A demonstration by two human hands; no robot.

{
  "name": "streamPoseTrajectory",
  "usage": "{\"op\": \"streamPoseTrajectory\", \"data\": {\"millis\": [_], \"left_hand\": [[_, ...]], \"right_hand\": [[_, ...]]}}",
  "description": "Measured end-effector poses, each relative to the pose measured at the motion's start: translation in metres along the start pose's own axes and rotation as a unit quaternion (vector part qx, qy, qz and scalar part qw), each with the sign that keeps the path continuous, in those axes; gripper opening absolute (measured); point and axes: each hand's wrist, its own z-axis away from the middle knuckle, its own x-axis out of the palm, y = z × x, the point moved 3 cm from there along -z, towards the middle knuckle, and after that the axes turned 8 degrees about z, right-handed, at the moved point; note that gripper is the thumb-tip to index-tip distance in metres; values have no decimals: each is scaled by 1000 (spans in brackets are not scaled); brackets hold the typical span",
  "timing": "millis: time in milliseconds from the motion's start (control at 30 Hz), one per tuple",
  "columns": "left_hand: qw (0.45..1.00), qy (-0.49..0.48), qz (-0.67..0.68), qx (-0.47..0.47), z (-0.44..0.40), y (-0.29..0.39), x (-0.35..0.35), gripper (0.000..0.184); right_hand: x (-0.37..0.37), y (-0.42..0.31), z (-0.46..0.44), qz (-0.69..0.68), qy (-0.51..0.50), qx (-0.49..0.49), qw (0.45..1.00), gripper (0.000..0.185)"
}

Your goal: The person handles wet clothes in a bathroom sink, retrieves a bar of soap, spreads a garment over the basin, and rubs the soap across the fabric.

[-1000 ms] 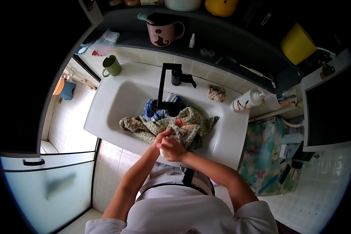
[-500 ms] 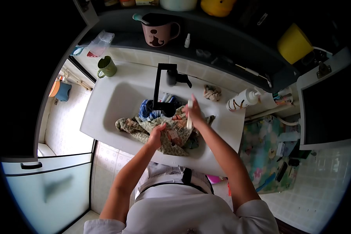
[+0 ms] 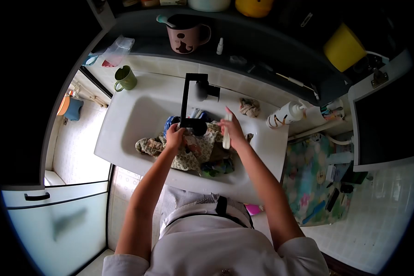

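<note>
A patterned garment (image 3: 188, 156) in green, beige and orange lies bunched in the white sink (image 3: 140, 117), under the black faucet (image 3: 196, 124). My left hand (image 3: 174, 138) is closed on its upper left part, just beside the spout. Above the garment's right side, my right hand (image 3: 233, 129) grips a long white bar-like thing (image 3: 227, 138); whether it is soap or a brush I cannot tell. Blue cloth (image 3: 171, 122) shows behind my left hand, and dark green cloth (image 3: 217, 168) lies at the sink's near side.
A green mug (image 3: 125, 79) stands on the counter's back left corner. At the back right are a crumpled cloth (image 3: 249, 107) and a white pump bottle (image 3: 285, 115). A pink pitcher (image 3: 184, 39) and a small white bottle (image 3: 220, 46) stand on the dark shelf above.
My left hand has moved up and left across the garment to beside the spout. The near edge of the garment has shifted, showing more dark green cloth. My right hand has moved slightly right.
</note>
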Motion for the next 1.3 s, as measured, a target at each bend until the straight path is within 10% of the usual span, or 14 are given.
{"op": "streamPoseTrajectory", "data": {"millis": [167, 233, 300, 367, 667, 833, 933, 1100, 1300], "left_hand": [[898, 188, -205, 340, 103, 27, -19, 47], [924, 200, -240, 220, 130, 13, -32, 45], [989, 7, -123, -85, 129, -22, -39, 55], [976, -36, -96, -194, 141, -14, -23, 65], [974, 164, 102, -117, 122, -63, -12, 47], [960, 83, 255, 84, 80, -2, -27, 22], [882, -79, 462, 49, 52, 27, -33, 12], [802, -168, 502, -279, 117, -11, -38, 41], [813, -265, 383, -349, 99, -42, -37, 42]], "right_hand": [[13, 36, 22, 37, 89, -109, 989, 65], [33, 48, 11, 127, 119, -245, 954, 66], [56, 70, 1, 300, 187, -399, 846, 68], [77, 72, 20, 431, 204, -378, 793, 61], [71, 73, 55, 581, 184, -374, 699, 51], [75, 72, 27, 595, 108, -210, 768, 59], [88, 33, 38, 484, -3, -53, 874, 61], [70, 100, 31, 287, 159, -62, 943, 50], [71, 74, 84, -63, 84, 148, 983, 29]]}}
